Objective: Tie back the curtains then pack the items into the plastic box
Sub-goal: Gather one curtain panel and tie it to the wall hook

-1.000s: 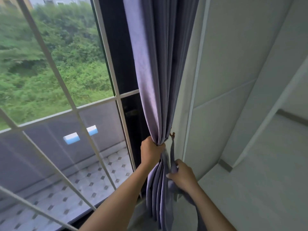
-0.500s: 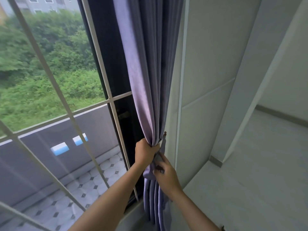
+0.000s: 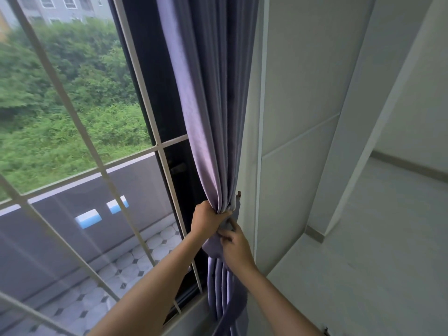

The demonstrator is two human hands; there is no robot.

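Soft, even daylight comes in through the window [image 3: 72,141] on the left, leaving the white wall [image 3: 303,93] dim and greyish. Shadows are faint. The wide lens bends the window bars [image 3: 60,93] near the edges; the greenery [image 3: 72,105] outside looks slightly blurred.

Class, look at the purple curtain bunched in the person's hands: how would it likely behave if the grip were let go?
The purple curtain looks floppy: it hangs in soft folds and narrows where the left hand grips it. Released, it would probably spread again. The right hand pinches a strip of matching fabric, which also looks limp.
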